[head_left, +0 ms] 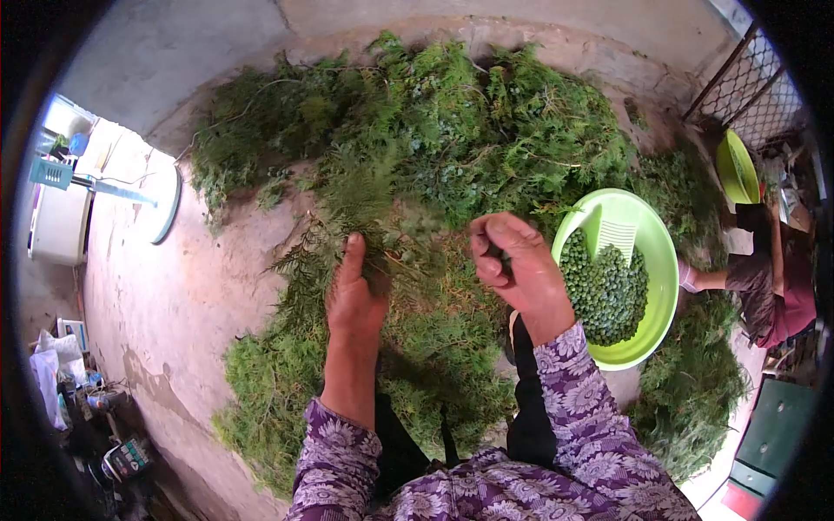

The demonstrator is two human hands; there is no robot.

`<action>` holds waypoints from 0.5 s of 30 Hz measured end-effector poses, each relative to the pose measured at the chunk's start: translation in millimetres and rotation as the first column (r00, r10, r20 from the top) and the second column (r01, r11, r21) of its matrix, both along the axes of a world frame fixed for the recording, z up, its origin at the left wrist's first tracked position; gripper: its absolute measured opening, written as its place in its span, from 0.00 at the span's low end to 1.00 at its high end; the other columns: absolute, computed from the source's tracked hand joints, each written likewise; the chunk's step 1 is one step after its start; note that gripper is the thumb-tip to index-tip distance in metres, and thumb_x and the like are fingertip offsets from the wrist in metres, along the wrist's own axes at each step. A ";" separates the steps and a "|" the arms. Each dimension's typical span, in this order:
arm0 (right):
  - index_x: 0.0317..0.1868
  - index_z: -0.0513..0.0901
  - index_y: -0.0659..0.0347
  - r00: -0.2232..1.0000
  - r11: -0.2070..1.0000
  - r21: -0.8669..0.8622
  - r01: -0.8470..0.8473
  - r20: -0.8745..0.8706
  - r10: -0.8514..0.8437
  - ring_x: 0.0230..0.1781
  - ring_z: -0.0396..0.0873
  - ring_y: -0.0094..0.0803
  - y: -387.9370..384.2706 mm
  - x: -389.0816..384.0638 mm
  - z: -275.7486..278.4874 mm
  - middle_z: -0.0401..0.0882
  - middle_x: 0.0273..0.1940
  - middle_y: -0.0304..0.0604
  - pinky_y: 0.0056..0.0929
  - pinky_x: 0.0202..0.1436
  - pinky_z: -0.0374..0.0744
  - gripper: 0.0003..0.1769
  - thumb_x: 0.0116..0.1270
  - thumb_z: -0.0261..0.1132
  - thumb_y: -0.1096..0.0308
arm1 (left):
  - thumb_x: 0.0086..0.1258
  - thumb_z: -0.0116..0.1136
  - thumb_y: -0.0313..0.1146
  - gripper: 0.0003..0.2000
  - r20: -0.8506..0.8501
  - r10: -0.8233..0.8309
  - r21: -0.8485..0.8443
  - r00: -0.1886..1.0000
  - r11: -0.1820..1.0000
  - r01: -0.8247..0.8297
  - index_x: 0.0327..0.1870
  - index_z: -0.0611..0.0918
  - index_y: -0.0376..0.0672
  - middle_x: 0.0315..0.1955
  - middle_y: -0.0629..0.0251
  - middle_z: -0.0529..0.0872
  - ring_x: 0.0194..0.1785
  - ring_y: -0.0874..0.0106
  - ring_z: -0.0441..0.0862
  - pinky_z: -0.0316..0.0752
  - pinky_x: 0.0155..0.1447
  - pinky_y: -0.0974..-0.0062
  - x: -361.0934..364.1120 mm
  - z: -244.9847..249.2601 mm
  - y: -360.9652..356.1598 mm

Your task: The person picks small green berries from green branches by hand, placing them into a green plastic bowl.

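Your sleeves [591, 408] read purple with a white-and-grey flower print. The foliage heap [452, 130] under them is mid to dark green throughout, on a floor [174, 286] of blotched grey-tan; the bowl [647, 217] beside you is pale lime, its berries [608, 295] darker matte green. A second bowl [734, 165] is yellow-green, the co-worker's garment [795, 304] maroon, and the mesh fence [769, 87] shows a diamond weave.

Right of the sprig heap [452, 130], bowl [662, 260] of berries [608, 291]; second bowl [734, 165] beyond.

Stained concrete floor [174, 295], wire-mesh fence [764, 87] at upper right, harsh sunlight along the left.
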State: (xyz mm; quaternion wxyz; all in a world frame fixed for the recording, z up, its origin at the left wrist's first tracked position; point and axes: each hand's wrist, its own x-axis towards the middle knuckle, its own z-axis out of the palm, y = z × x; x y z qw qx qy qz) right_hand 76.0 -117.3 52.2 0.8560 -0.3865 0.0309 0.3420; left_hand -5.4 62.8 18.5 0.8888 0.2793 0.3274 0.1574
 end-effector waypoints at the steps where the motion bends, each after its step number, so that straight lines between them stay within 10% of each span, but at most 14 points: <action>1: 0.35 0.77 0.62 0.998 0.997 -0.049 -0.063 0.007 0.063 0.16 0.66 0.15 2.4 -2.1 1.1 0.73 0.23 0.35 0.13 0.13 0.59 0.08 0.61 0.58 0.66 | 0.62 0.54 0.36 0.10 0.000 -0.001 0.000 1.000 1.000 0.001 0.39 0.76 0.42 0.33 0.66 0.80 0.37 0.69 0.77 0.73 0.41 0.71 1.6 1.6 -3.4; 12: 0.35 0.78 0.66 0.765 0.782 -0.617 0.091 0.546 0.342 0.30 0.72 0.23 22.6 -20.3 -12.3 0.77 0.27 0.38 0.23 0.35 0.71 0.22 0.51 0.66 0.54 | 0.64 0.48 0.47 0.22 0.073 -0.253 0.095 0.965 0.965 0.245 0.50 0.70 0.39 0.45 0.61 0.77 0.49 0.67 0.73 0.67 0.55 0.68 6.4 22.2 -25.2; 15: 0.34 0.78 0.64 0.747 0.792 -0.596 0.135 0.586 0.313 0.28 0.73 0.24 25.5 -21.9 -15.0 0.76 0.27 0.40 0.24 0.32 0.71 0.22 0.49 0.67 0.52 | 0.63 0.53 0.40 0.14 0.111 -0.187 0.013 0.976 0.982 0.187 0.42 0.74 0.40 0.35 0.63 0.79 0.39 0.67 0.77 0.72 0.45 0.69 9.8 17.3 -30.0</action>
